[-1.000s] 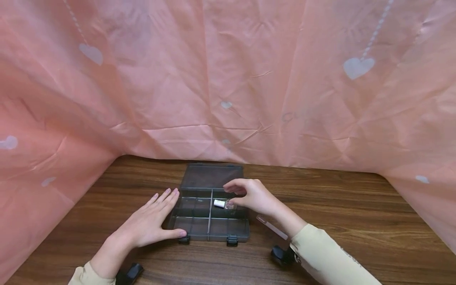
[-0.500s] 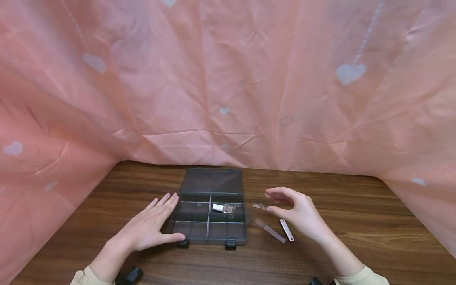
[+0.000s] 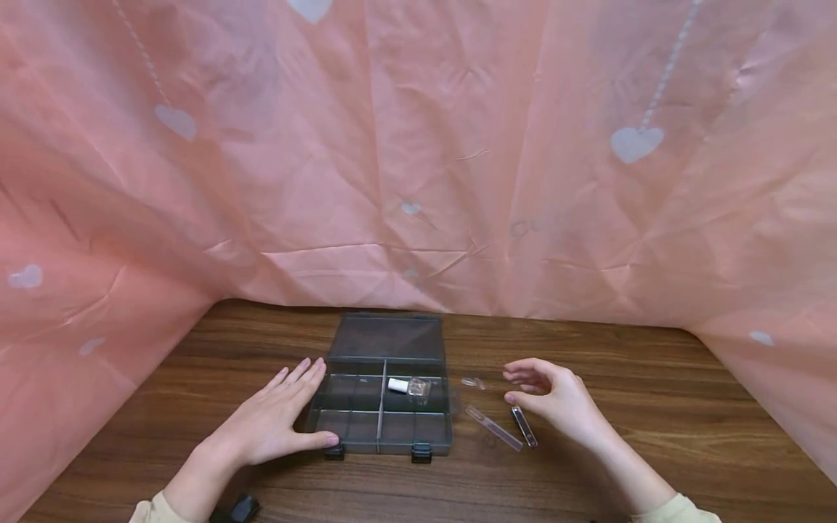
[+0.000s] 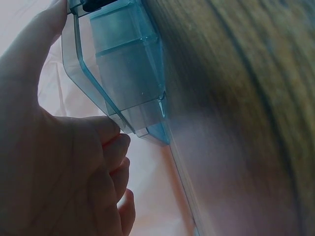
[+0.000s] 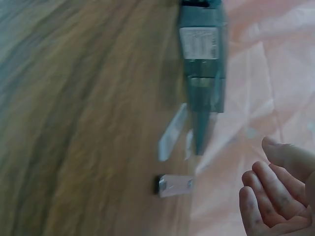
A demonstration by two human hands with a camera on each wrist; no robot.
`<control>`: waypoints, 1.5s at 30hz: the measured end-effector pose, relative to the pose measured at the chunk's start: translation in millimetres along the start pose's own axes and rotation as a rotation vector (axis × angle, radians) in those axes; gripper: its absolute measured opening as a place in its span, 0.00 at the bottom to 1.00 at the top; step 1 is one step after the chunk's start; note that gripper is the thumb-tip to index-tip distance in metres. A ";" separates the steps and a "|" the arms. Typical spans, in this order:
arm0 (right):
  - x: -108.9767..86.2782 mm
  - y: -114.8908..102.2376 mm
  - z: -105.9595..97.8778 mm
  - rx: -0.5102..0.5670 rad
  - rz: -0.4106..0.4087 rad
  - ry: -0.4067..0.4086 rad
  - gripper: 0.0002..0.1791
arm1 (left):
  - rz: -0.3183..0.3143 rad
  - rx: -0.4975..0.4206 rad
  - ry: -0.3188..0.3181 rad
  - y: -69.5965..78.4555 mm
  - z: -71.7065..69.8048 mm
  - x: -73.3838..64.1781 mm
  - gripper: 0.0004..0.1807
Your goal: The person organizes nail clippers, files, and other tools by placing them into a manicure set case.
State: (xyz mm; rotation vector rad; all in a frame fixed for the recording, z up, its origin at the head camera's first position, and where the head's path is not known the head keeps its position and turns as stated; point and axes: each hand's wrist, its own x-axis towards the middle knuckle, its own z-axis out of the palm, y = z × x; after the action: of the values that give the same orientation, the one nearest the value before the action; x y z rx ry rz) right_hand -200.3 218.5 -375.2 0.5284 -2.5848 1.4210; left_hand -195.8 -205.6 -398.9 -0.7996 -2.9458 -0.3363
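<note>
A dark see-through compartment box [image 3: 416,430] lies on the wooden table, its lid [image 3: 391,338] folded back. A nail polish bottle [image 3: 418,390] with a white cap lies on its side in the right-hand part. My left hand [image 3: 271,418] rests along the box's left side, fingers straight, thumb at the front left clasp. Above the table to the right, my right hand [image 3: 556,399] hangs with fingers loosely bent and nothing between them. Nearest to it are a nail clipper [image 3: 524,427] and a slim clear nail file [image 3: 495,428].
Some small clear curved pieces [image 3: 474,383] lie between the box and my right hand. A white label [image 5: 199,43] shows on the box's side in the right wrist view. Pink fabric [image 3: 418,160] with hearts hangs behind and beside the table [image 3: 654,392].
My right hand has left the nail polish bottle in the box and moved right, over the table. The clipper and clear pieces have come into sight. My left hand stays at the box.
</note>
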 end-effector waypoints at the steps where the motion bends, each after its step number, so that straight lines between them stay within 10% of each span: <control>1: -0.7 1.2 -0.4 -0.009 0.016 -0.007 0.19 | -0.001 0.000 -0.001 0.2 -0.3 0.0 0.58; 45: -1.6 26.6 2.2 -0.144 0.125 -0.157 0.18 | 0.003 0.086 0.020 4.6 0.0 -0.3 0.58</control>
State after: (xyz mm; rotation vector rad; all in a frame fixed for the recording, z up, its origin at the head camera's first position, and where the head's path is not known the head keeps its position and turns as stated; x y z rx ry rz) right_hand -208.7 230.1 -397.8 0.4832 -2.8632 1.2617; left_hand -193.2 -201.8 -398.1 -0.7855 -2.9181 -0.2148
